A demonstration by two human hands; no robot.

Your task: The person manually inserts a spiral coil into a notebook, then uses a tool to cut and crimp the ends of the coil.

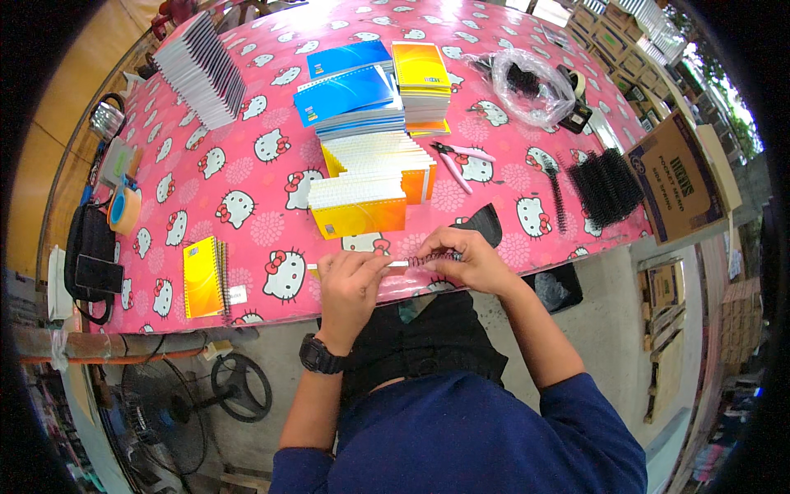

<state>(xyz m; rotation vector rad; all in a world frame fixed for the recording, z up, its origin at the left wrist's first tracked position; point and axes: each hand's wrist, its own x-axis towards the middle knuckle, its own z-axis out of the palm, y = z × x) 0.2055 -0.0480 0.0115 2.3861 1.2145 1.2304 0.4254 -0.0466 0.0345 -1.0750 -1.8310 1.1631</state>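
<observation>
At the table's near edge, my left hand (349, 290) pinches a small notepad (398, 269), seen almost edge-on as a thin pale strip. My right hand (471, 257) has thumb and fingers closed on a dark spiral binding coil (418, 263), whose end meets the pad's edge. How far the coil runs through the holes is too small to tell. Just beyond my hands stand yellow-orange pads (360, 216) with punched white edges. Pink-handled pliers (455, 167) lie past my right hand, and a dark curved piece (484, 222) rests close to it.
Blue pads (346, 93) and yellow pads (421, 74) are stacked farther back, with a tall stack (200, 72) at far left. Spiral-bound yellow notebooks (204, 278) lie at near left. Black coils (605, 188) and a cardboard box (679, 177) stand right, below a clear plastic bag (533, 86).
</observation>
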